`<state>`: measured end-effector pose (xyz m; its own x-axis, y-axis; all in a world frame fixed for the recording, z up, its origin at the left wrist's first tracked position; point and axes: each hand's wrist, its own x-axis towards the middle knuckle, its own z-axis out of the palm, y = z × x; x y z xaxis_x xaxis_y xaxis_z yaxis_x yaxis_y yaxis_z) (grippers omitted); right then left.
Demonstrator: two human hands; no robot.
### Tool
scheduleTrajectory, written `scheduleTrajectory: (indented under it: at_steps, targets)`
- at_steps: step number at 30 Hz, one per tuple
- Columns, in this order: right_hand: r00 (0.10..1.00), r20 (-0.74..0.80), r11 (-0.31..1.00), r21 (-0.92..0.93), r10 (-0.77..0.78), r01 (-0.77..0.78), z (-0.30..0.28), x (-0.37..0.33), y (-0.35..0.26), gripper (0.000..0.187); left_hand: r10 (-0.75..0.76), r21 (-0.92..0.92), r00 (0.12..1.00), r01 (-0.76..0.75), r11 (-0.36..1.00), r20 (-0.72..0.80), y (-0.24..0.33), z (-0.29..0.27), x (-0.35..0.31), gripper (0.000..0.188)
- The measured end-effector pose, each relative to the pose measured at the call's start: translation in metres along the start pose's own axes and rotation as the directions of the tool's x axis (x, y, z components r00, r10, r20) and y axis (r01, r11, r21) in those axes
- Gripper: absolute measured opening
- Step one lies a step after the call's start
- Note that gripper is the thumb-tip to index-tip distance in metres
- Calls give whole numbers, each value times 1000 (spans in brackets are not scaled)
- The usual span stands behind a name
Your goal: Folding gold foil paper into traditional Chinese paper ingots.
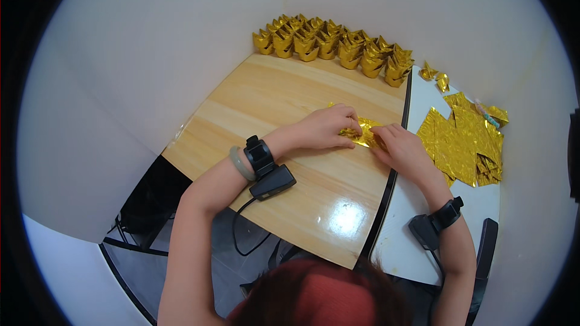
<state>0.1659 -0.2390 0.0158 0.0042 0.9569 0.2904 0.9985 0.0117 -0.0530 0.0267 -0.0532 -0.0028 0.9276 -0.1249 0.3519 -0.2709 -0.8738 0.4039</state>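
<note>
A folded strip of gold foil paper (366,131) lies on the wooden table top between my two hands. My left hand (331,127) is curled over its left end, with thumb and fingers bent around the foil. At the other end my right hand (401,150) holds the edge, its fingers bent and pressed together. Part of the strip is hidden under the fingers of both hands.
Rows of folded gold paper ingots (326,42) stand along the back of the wooden table (266,102). On the white table (399,229) at the right lie a pile of gold foil sheets (457,151) and two loose ingots (443,82). White walls enclose the tables.
</note>
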Motion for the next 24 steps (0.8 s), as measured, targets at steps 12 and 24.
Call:
scheduleTrajectory:
  at_steps: [12, 24]
  targets:
    - [998, -42, 982, 178, -56, 63, -4, 2, 6, 26, 7, 75, 998, -2, 997, -66, -12, 1, -6, 10]
    - [939, -35, 791, 550, 342, -267, 14, 2, 9, 39, -264, -148, 962, 251, 957, -72, -4, 8, 3, 16]
